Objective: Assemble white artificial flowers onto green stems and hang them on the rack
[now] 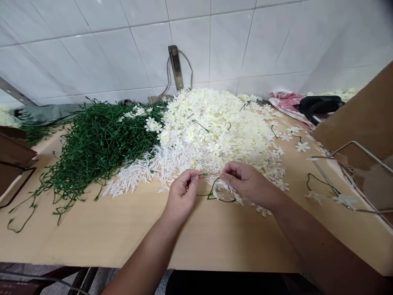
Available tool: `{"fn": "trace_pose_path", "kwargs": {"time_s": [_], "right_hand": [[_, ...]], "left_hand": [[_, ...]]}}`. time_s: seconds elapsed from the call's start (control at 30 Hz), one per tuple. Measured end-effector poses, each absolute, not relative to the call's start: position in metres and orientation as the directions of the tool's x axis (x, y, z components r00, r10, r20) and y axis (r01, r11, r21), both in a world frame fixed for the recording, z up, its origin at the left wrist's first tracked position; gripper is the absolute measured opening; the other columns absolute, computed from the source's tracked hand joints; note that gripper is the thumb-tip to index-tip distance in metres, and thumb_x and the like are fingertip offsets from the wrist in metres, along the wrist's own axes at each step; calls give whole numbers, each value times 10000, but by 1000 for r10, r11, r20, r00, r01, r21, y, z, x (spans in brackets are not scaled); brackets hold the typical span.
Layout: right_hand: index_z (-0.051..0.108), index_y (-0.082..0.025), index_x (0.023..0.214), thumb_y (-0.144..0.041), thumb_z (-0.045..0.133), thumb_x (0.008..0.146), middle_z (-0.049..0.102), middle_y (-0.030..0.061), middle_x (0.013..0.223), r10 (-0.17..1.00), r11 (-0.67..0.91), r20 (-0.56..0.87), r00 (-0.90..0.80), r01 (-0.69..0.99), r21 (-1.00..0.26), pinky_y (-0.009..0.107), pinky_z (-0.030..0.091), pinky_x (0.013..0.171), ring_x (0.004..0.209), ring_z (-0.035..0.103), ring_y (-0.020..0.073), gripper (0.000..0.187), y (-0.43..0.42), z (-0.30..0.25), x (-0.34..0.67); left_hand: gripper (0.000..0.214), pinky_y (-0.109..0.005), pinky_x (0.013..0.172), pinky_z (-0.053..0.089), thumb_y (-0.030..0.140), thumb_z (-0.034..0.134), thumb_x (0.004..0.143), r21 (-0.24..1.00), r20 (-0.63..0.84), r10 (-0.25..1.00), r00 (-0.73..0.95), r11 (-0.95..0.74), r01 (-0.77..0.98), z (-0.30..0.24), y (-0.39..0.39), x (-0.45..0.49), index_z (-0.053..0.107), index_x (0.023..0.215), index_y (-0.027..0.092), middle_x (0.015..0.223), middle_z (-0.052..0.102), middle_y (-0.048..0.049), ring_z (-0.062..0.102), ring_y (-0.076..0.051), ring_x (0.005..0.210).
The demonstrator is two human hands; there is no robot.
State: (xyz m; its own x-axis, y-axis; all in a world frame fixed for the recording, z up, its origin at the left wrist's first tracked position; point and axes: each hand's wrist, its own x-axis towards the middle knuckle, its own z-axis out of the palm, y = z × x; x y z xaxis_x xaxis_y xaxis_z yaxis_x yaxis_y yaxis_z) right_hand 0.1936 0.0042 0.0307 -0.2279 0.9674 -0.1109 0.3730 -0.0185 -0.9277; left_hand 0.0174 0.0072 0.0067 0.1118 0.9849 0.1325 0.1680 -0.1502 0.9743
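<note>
Near the front of the pile, my left hand (186, 189) is closed in a pinch on a thin green artificial stem (203, 175), whose tip pokes out past the thumb. To its right, my right hand (242, 182) is also pinched, its fingertips turned towards the left hand; what lies between them is hidden. Just below the fingertips, white artificial flowers (218, 192) show with curved green stems. Behind both hands rises a heap of cream-white flower heads (211, 119), with thin white sticks (147, 170) spread along its front left.
A heap of green stems (101, 139) covers the table's left side. Loose flowers (303, 146) lie to the right, near a cardboard box (362, 143) and a metal wire frame (367, 145). A black-handled tool (321, 105) rests on a pink-and-white cloth (285, 102). A tiled wall (230, 45) stands behind.
</note>
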Motion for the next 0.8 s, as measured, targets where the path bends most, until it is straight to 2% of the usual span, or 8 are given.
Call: {"fn": "trace_pose_path", "kwargs": {"time_s": [0.1,0.3,0.5,0.6,0.67,0.8], "right_hand": [[471,-170,695,-338,507,772,372,-68,546,970,-23,-94,-224,301,-953,204,265,431,466,330,60,189,6,26,190],[468,-171,733,-247,576,714,442,-59,594,945,-87,-125,-303,134,-987,198,332,459,500,397,57,134,9,21,181],[486,-175,778,-183,604,681,494,-29,692,978,-30,-60,-202,145,-989,213,388,544,605,462,78,153,10,17,184],[492,-179,769,-201,601,697,489,-27,683,975,-35,-58,-212,110,-993,209,400,546,607,468,81,132,-2,29,190],[498,-179,760,-233,596,720,491,-26,663,950,-87,-116,-289,110,-990,206,400,533,592,469,81,119,-14,37,194],[511,-176,761,-233,557,758,521,-14,662,775,-220,-332,-537,263,-939,228,419,557,602,501,99,73,-34,33,200]], "left_hand": [[137,-227,568,378,291,541,744,996,58,997,49,-62,72,8,9,16,586,779,167,622,555,3,492,-114,593],[142,-220,575,375,301,555,751,993,60,997,52,-65,96,3,13,18,559,714,164,620,528,10,462,-102,591],[155,-197,510,354,326,544,778,992,126,988,-90,-122,44,1,16,12,538,803,174,567,457,41,404,-79,515],[146,-186,489,359,314,564,770,985,164,971,-173,-172,-32,2,19,8,539,810,177,605,491,33,413,-66,504],[131,-179,459,347,293,581,758,969,196,953,-231,-225,-107,4,21,5,543,807,177,683,529,17,403,-49,486],[111,-161,409,312,228,615,725,913,221,916,-335,-315,-260,10,24,1,536,781,175,732,518,16,355,-24,451]]}}
